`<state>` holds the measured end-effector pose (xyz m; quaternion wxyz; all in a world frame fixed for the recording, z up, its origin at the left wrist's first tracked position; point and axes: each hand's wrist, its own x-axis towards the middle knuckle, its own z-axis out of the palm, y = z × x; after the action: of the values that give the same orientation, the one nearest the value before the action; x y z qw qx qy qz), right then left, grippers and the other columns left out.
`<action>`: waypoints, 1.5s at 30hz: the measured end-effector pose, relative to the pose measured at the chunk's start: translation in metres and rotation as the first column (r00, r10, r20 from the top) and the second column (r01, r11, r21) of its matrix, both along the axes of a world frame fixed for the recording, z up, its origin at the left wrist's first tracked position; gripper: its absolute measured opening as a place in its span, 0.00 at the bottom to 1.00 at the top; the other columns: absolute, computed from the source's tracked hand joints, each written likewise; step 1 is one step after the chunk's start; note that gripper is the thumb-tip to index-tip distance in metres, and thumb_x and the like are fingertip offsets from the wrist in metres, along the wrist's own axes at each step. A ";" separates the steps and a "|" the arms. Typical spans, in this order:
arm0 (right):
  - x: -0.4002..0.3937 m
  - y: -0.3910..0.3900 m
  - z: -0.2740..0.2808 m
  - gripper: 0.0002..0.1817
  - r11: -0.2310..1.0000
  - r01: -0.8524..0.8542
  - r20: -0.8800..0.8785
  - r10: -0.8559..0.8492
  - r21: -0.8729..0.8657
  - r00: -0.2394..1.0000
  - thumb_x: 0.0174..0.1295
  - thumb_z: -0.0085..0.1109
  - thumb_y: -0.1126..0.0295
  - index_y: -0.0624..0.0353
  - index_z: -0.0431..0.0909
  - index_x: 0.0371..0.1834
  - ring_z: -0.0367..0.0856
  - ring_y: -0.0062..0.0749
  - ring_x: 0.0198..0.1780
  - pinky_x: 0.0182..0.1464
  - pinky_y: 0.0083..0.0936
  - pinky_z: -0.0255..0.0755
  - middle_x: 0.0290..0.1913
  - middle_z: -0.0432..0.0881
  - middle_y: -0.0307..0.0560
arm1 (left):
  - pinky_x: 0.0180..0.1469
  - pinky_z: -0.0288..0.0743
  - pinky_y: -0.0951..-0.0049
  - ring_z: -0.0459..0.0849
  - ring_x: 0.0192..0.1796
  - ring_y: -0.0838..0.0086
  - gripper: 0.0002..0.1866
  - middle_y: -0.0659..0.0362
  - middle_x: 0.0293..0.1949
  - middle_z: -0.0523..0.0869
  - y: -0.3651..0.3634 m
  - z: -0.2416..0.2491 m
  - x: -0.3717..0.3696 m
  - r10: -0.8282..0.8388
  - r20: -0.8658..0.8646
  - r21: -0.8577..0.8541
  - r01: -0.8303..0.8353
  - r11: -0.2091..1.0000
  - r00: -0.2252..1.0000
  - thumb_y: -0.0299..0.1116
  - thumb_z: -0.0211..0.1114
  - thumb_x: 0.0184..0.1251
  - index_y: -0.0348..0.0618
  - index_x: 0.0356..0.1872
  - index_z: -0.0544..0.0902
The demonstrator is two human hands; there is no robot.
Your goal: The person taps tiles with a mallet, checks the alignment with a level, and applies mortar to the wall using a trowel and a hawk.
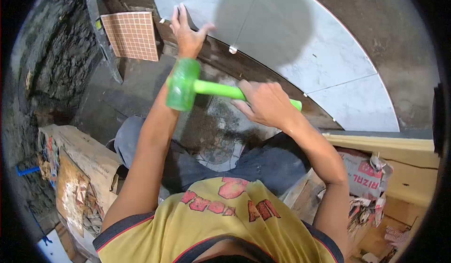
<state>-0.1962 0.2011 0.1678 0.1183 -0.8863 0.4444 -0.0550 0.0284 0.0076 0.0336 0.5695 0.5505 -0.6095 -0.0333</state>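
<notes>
My right hand [268, 104] is wrapped round the bright green handle of a rubber mallet [183, 85]. The mallet's thick green head points left and overlaps my left forearm in this view. Farther up, my left hand [189, 36] has its fingers and thumb spread at the lower edge of a large white marbled tile [192, 2]. More white tiles [347, 94] continue to the right, split by thin joint lines. A small white clip [232, 50] sits at a joint on their lower edge, and a round shadow falls across the tiles.
A small brown grid-patterned tile [131, 36] leans at upper left beside a long grey straight bar [104, 40]. Rough dark wall [51, 51] rises on the left. A worn cardboard box [84, 155] stands lower left; a printed sack [361, 171] lies at right.
</notes>
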 end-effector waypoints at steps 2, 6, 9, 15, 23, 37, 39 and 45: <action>0.014 -0.006 0.008 0.21 0.998 0.019 0.081 -0.015 -0.052 0.997 0.69 0.65 0.52 0.61 0.75 0.39 0.84 0.59 0.32 0.33 0.51 0.75 0.29 0.84 0.57 | 0.78 0.48 0.27 0.50 0.83 0.37 0.77 0.34 0.82 0.49 0.014 -0.007 -0.021 -0.019 0.076 0.057 0.014 0.998 0.997 0.62 0.88 0.34 0.37 0.83 0.50; 0.022 -0.012 0.005 0.21 0.995 0.076 0.183 -0.062 -0.067 0.981 0.69 0.65 0.52 0.61 0.74 0.38 0.84 0.60 0.32 0.34 0.51 0.75 0.30 0.83 0.58 | 0.78 0.43 0.25 0.42 0.84 0.33 0.86 0.29 0.82 0.38 0.022 -0.020 -0.054 -0.039 0.096 0.145 0.025 0.989 0.995 0.65 0.88 0.27 0.30 0.83 0.41; 0.025 -0.021 0.004 0.20 0.993 0.117 0.195 -0.109 -0.031 0.975 0.70 0.64 0.52 0.61 0.75 0.41 0.84 0.61 0.34 0.36 0.53 0.75 0.31 0.84 0.59 | 0.80 0.45 0.32 0.40 0.84 0.30 0.87 0.27 0.82 0.38 0.018 -0.029 -0.046 -0.021 0.122 0.181 -0.002 0.983 0.992 0.67 0.86 0.28 0.29 0.83 0.40; 0.027 -0.061 0.021 0.21 0.992 0.123 0.111 -0.119 -0.033 0.987 0.72 0.62 0.52 0.63 0.78 0.46 0.85 0.64 0.37 0.40 0.55 0.76 0.32 0.85 0.64 | 0.82 0.44 0.38 0.40 0.84 0.30 0.83 0.28 0.83 0.37 0.018 -0.033 -0.051 0.018 0.084 0.079 -0.025 0.997 0.996 0.67 0.84 0.37 0.30 0.84 0.39; 0.030 -0.069 0.017 0.22 0.993 0.081 0.018 -0.080 -0.086 0.997 0.71 0.62 0.50 0.62 0.77 0.43 0.84 0.68 0.35 0.39 0.58 0.76 0.29 0.84 0.65 | 0.85 0.38 0.46 0.39 0.86 0.39 0.80 0.28 0.83 0.38 0.023 -0.022 -0.054 -0.055 -0.088 0.141 0.067 0.988 0.995 0.57 0.86 0.39 0.33 0.84 0.38; 0.023 -0.080 0.033 0.22 0.964 0.182 -0.192 -0.219 -0.193 0.957 0.71 0.60 0.50 0.62 0.77 0.41 0.86 0.64 0.34 0.38 0.57 0.78 0.29 0.85 0.65 | 0.83 0.44 0.38 0.46 0.85 0.38 0.73 0.30 0.82 0.48 0.006 -0.039 -0.047 0.031 0.097 -0.131 -0.018 0.991 0.995 0.57 0.84 0.44 0.31 0.83 0.46; 0.027 -0.063 0.035 0.22 0.968 0.194 -0.135 -0.216 -0.160 0.967 0.72 0.60 0.50 0.62 0.78 0.41 0.85 0.65 0.33 0.37 0.57 0.77 0.30 0.85 0.65 | 0.83 0.45 0.39 0.48 0.85 0.38 0.71 0.29 0.82 0.48 0.021 -0.034 -0.048 -0.143 -0.155 -0.041 0.138 0.990 0.978 0.60 0.83 0.46 0.31 0.83 0.49; 0.018 0.028 0.058 0.14 0.958 0.201 0.335 -0.262 0.204 0.905 0.68 0.67 0.62 0.64 0.78 0.39 0.75 0.50 0.23 0.31 0.38 0.71 0.23 0.75 0.60 | 0.65 0.72 0.54 0.84 0.55 0.56 0.24 0.47 0.50 0.85 -0.007 0.020 0.021 0.112 -0.211 -0.154 -0.147 0.977 0.971 0.42 0.74 0.64 0.42 0.58 0.86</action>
<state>-0.1783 0.2293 0.2258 0.2628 -0.7891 0.5206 -0.1928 0.0491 0.0004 0.0533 0.6736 0.5329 -0.5121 0.0004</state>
